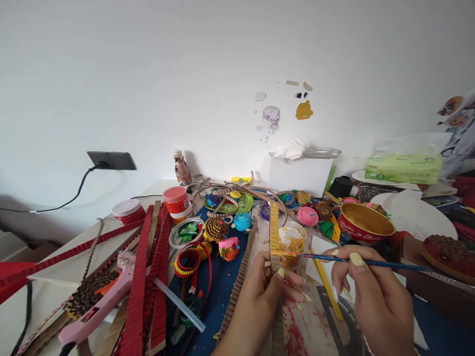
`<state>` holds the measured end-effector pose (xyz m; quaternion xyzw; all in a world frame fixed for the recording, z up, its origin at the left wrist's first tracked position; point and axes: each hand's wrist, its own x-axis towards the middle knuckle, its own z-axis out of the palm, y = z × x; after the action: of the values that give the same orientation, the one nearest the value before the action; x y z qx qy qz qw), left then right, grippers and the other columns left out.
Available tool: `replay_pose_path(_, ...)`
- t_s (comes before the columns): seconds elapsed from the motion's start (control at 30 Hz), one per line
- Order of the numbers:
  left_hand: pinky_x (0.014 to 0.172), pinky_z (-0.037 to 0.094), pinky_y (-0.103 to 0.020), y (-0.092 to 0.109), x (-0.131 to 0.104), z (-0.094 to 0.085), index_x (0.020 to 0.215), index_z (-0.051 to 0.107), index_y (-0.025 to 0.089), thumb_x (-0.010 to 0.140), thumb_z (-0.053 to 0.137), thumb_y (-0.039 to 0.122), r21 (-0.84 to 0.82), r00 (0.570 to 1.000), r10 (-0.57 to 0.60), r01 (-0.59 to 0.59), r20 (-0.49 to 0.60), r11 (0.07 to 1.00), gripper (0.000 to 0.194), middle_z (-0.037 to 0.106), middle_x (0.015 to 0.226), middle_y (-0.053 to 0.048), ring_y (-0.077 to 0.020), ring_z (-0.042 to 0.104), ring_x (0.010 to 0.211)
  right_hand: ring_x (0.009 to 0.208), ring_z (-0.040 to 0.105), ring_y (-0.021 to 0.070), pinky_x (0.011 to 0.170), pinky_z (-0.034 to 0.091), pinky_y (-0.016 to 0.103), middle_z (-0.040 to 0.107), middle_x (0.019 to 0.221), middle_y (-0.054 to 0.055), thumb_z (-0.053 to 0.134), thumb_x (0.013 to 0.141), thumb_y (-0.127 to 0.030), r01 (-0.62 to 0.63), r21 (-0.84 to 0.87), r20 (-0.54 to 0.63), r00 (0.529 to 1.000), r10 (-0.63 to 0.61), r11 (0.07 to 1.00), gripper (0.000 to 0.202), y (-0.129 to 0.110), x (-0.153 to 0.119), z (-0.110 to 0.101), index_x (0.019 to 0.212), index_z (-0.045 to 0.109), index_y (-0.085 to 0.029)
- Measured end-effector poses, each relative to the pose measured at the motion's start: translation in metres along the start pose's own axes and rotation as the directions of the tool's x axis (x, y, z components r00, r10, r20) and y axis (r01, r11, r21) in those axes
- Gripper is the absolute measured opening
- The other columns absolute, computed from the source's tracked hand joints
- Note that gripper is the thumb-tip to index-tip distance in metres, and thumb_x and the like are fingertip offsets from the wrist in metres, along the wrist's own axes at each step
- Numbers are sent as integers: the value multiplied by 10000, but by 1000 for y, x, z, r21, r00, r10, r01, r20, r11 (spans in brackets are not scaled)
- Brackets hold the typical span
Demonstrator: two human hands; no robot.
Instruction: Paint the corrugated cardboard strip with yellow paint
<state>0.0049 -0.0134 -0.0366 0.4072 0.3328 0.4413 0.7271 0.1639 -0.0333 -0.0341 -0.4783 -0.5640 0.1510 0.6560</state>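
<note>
My left hand [263, 291] holds a long corrugated cardboard strip [274, 230] upright between thumb and fingers. The strip's upper part is painted yellow, and its lower part is bare brown. My right hand [374, 291] pinches a thin blue paintbrush [386, 263], whose yellow-coated tip touches the strip just above my left thumb. Behind the brush tip stands an open tub of yellow paint [293, 237] with a whitish crust on top. A yellow stick [328, 284] lies between my hands.
Red corrugated strips [137, 291] and a pink glue gun [102, 306] lie at the left. Red paint tubs [175, 199], small coiled ornaments [216, 229] and a green plate [243, 203] stand midway. A red-gold bowl [365, 222] is at the right, tissues [404, 165] behind it.
</note>
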Motion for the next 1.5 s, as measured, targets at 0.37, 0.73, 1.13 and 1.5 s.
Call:
replay_pose_path(0.37, 585, 438, -232, -2, 1, -3, 987, 486, 175, 847, 559, 282, -10, 1000, 13, -13, 17, 1000, 191, 697, 823, -22, -125, 660, 623, 424, 480, 78, 493, 391, 236, 536, 520, -46, 413, 928, -267, 13, 76, -45, 999, -9, 997, 203, 0, 1, 2, 844, 587, -203)
replay_pose_path(0.73, 612, 430, -235, -3, 0, -4, 991, 466, 176, 862, 533, 289, 14, 999, 24, -24, 30, 1000, 184, 696, 845, -30, -127, 664, 648, 424, 478, 82, 506, 397, 256, 568, 568, -36, 428, 917, -269, 19, 74, -98, 995, -12, 997, 180, 3, 0, 0, 849, 580, -201)
replay_pose_path(1.13, 596, 426, -246, -3, 1, -3, 983, 465, 176, 827, 570, 331, 16, 1000, 13, -13, -3, 1000, 244, 695, 839, -33, -136, 662, 633, 446, 475, 70, 535, 397, 252, 560, 602, -39, 443, 915, -271, -13, 73, -120, 992, 22, 997, 181, 1, 0, 1, 827, 585, -201)
replay_pose_path(1.5, 598, 414, -248, 0, 0, -1, 1011, 479, 166, 811, 589, 344, 23, 1000, -2, 2, -15, 1000, 289, 693, 831, -38, -140, 657, 631, 447, 472, 78, 519, 387, 256, 552, 592, -38, 449, 910, -292, -34, 76, -138, 990, 44, 997, 185, 0, -1, 1, 825, 587, -202)
